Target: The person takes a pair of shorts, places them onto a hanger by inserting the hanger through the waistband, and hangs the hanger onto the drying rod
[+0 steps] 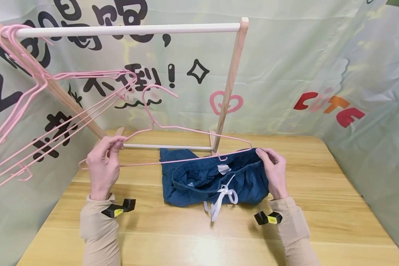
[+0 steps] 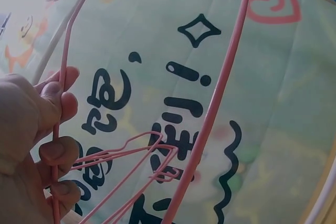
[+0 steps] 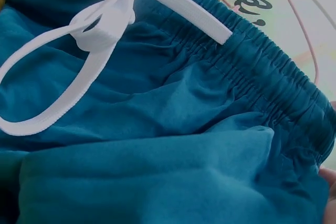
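My left hand (image 1: 104, 162) holds the left shoulder of a pink wire hanger (image 1: 154, 123). In the left wrist view, the thumb and curled fingers of that hand (image 2: 26, 124) close round the pink wire. Blue drawstring shorts (image 1: 249, 184) lie on the table, waistband partly spread, a white bow (image 1: 224, 191) at the front. My right hand (image 1: 275, 170) pinches the right end of the waistband, close by the hanger's right end. The hanger's lower bar crosses the back of the waistband. In the right wrist view the shorts (image 3: 184, 93) hide most of that hand.
A rack with wooden posts (image 1: 231, 79) and a white top rail (image 1: 129, 30) stands behind the shorts. Several pink hangers (image 1: 46, 75) hang at its left end, near my left hand. A printed cloth (image 1: 272, 55) backs the wooden table (image 1: 332, 207).
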A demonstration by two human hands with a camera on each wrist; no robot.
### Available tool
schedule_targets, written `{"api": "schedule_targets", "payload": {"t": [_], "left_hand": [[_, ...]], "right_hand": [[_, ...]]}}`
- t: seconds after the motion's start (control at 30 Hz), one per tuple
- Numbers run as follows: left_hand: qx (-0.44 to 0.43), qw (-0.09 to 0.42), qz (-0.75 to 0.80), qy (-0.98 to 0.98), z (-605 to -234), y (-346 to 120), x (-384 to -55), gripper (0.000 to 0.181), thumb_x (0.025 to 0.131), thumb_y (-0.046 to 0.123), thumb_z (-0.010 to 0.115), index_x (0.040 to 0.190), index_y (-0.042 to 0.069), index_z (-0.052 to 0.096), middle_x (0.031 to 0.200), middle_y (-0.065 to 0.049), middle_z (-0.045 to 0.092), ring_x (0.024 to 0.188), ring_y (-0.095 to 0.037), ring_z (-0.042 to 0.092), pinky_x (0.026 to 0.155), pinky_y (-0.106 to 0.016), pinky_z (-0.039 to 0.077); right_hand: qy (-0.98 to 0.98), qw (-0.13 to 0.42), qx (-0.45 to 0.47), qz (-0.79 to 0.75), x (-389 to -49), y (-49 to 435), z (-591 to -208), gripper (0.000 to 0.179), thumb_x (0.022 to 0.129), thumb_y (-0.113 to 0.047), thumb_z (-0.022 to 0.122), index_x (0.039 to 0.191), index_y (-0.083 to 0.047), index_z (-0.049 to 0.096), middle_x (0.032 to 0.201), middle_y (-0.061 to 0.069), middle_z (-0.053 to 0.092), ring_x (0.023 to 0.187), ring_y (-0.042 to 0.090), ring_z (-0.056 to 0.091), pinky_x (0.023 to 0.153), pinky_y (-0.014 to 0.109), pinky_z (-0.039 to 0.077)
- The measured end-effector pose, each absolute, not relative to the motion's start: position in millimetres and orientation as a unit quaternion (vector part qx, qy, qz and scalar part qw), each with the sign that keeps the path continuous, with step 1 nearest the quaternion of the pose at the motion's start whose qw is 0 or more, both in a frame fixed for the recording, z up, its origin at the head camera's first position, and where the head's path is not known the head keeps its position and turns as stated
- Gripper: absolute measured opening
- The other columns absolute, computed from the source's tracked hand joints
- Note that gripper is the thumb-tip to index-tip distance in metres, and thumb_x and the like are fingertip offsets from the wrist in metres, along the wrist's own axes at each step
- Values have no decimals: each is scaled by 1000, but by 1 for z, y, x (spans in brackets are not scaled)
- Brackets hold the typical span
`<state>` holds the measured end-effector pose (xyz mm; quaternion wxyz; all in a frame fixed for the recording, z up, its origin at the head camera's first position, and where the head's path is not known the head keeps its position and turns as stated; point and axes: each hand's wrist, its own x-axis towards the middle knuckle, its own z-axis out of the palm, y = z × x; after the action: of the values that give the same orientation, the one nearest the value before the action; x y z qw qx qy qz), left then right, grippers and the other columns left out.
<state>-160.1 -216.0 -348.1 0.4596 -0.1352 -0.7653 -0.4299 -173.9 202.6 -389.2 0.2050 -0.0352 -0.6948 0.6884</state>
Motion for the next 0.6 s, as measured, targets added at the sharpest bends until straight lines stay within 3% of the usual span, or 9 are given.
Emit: {"api": "schedule_targets", "payload": {"t": [0.17, 0.6], "left_hand": [[-150, 457, -412, -773, -350, -214, -162, 14, 94, -7, 62, 98, -2, 74, 75, -13, 63, 71, 11, 44, 66, -10, 32], [-171, 451, -365, -796, -355, -204, -165, 13, 93, -3, 66, 96, 4, 76, 74, -9, 68, 67, 10, 41, 66, -15, 31]], "right_hand": [[-690, 213, -30, 691, -175, 202, -390, 11, 95, -13, 68, 88, -12, 76, 79, -13, 71, 82, 9, 61, 80, 20, 46], [-654, 223, -19, 723, -174, 200, -392, 5, 89, -16, 76, 91, -11, 76, 83, -7, 72, 80, 8, 64, 77, 20, 48]]}}
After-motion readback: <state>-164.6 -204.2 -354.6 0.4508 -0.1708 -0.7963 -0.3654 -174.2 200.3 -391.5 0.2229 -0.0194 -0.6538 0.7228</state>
